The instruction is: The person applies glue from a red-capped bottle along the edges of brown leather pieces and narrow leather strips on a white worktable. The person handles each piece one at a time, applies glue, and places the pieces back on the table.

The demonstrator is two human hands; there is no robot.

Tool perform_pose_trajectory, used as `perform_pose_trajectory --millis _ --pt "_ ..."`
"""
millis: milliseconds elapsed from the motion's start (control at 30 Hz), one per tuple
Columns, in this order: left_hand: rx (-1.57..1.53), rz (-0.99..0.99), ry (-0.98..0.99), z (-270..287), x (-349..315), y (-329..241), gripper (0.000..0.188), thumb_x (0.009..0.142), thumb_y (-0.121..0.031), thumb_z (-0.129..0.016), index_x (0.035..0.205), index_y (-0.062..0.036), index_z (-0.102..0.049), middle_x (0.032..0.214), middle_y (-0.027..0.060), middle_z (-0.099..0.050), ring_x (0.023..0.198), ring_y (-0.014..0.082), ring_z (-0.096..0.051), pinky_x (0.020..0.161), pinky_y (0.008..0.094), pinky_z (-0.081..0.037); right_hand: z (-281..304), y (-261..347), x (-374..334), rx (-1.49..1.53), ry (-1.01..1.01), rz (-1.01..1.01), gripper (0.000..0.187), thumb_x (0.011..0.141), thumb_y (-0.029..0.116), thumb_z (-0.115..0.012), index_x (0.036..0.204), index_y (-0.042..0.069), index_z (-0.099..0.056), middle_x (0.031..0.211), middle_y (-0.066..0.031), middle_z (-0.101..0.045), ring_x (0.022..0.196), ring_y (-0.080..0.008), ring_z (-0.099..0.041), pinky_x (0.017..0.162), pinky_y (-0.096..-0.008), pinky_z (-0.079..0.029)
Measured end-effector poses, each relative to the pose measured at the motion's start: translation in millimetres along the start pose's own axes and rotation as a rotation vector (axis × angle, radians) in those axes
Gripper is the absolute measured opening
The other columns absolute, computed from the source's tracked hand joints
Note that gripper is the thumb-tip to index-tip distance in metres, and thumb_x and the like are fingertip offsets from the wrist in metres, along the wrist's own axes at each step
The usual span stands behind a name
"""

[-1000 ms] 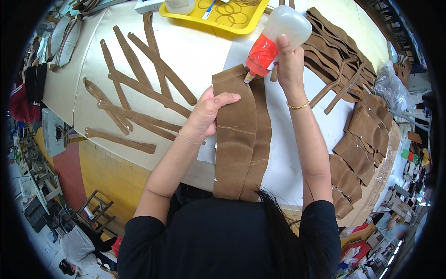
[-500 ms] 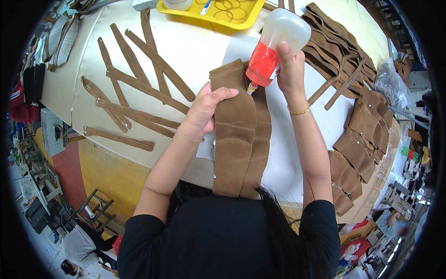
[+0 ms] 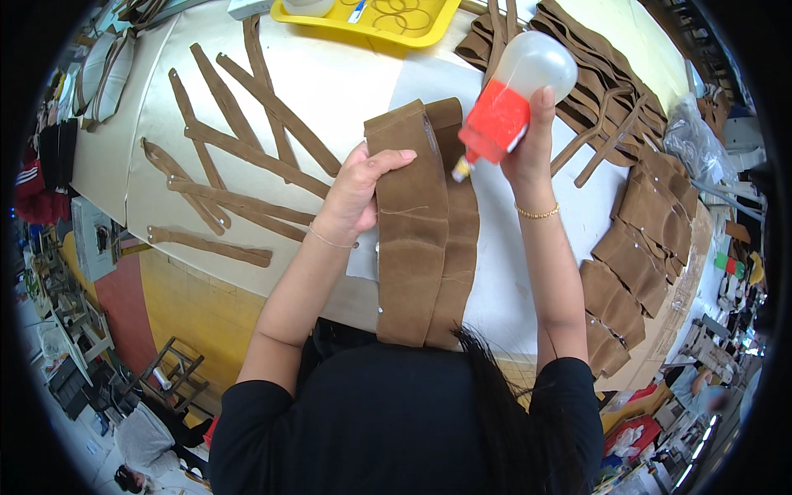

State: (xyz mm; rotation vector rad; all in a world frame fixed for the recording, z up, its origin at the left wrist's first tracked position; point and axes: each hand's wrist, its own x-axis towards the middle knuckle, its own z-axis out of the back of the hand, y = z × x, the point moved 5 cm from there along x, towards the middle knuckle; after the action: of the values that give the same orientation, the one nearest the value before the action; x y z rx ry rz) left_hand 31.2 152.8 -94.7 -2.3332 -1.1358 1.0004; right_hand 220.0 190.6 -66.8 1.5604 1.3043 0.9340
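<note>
My left hand (image 3: pixel 360 188) grips the left edge of a wide brown fabric piece (image 3: pixel 408 272), thumb on top and fingers underneath. The piece is layered, its right layer lying partly under the left one. A shiny wet-looking streak runs along its upper right edge. In my right hand (image 3: pixel 532 144) is a squeeze bottle (image 3: pixel 511 99), translucent with a red band, tilted with its nozzle down and to the left. The nozzle tip hangs beside the fabric's right edge, apart from the streak.
Narrow brown strips (image 3: pixel 256 153) lie spread on the table to the left. A yellow tray (image 3: pixel 429 33) with rubber bands stands at the back. Piled brown strips (image 3: pixel 594 74) fill the back right, near a clear plastic bag (image 3: pixel 697 140). Overlapping brown pieces (image 3: pixel 631 272) line the right edge.
My right hand has moved the bottle right and slightly down, away from the fabric's edge. The shiny streak there now shows. My left hand and the fabric have shifted slightly left.
</note>
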Motion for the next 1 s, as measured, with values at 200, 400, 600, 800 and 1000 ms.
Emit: perform_pose_trajectory --millis 200,400,600,800,1000 --pt "0.126 -0.013 0.074 -6 -14 -1 0.05 0.08 -0.005 -0.062 0.126 0.0016 -0.042 0.114 0.0111 -0.058 0.104 0.0181 -0.058 0.089 0.0326 -0.048 -1 11 28 -0.128 -0.008 0.11 0.074 0.078 0.069 -0.055 0.102 -0.001 -0.055 0.078 -0.002 -0.056 0.063 -0.0058 -0.051 0.05 -0.0202 -0.041" --pt "0.448 -0.004 0.187 -6 -31 5 0.051 0.081 -0.006 -0.066 0.126 0.0015 -0.042 0.117 0.0085 -0.055 0.109 0.0156 -0.053 0.093 0.0312 -0.044 -9 12 27 -0.233 0.136 0.057 0.07 0.076 0.067 -0.06 0.1 0.001 -0.057 0.077 -0.0003 -0.055 0.063 -0.0062 -0.05 0.045 -0.0191 -0.036" --pt "0.27 0.115 0.171 -5 -36 11 0.055 0.08 -0.008 -0.067 0.127 0.0005 -0.04 0.116 0.0085 -0.054 0.107 0.0157 -0.054 0.091 0.0309 -0.045 -11 8 31 -0.208 0.119 0.03 0.06 0.078 0.06 -0.063 0.094 0.003 -0.059 0.074 0.0011 -0.054 0.063 -0.0058 -0.048 0.047 -0.0201 -0.037" --pt "0.153 0.117 0.122 -10 -41 11 0.053 0.078 -0.009 -0.066 0.124 -0.0014 -0.041 0.111 0.0079 -0.055 0.102 0.0156 -0.055 0.087 0.0306 -0.046 -25 10 26 -0.382 0.077 0.075 0.057 0.081 0.06 -0.06 0.09 0.003 -0.061 0.069 0.0023 -0.052 0.058 -0.005 -0.045 0.049 -0.0206 -0.036" --pt "0.14 0.135 0.093 -10 -45 11 0.052 0.077 -0.009 -0.066 0.123 -0.0012 -0.042 0.11 0.0081 -0.055 0.101 0.0155 -0.056 0.085 0.0304 -0.047 -29 5 29 -0.454 0.078 0.032 0.054 0.08 0.058 -0.062 0.088 0.005 -0.065 0.069 0.0023 -0.056 0.059 -0.0052 -0.049 0.05 -0.0207 -0.04"
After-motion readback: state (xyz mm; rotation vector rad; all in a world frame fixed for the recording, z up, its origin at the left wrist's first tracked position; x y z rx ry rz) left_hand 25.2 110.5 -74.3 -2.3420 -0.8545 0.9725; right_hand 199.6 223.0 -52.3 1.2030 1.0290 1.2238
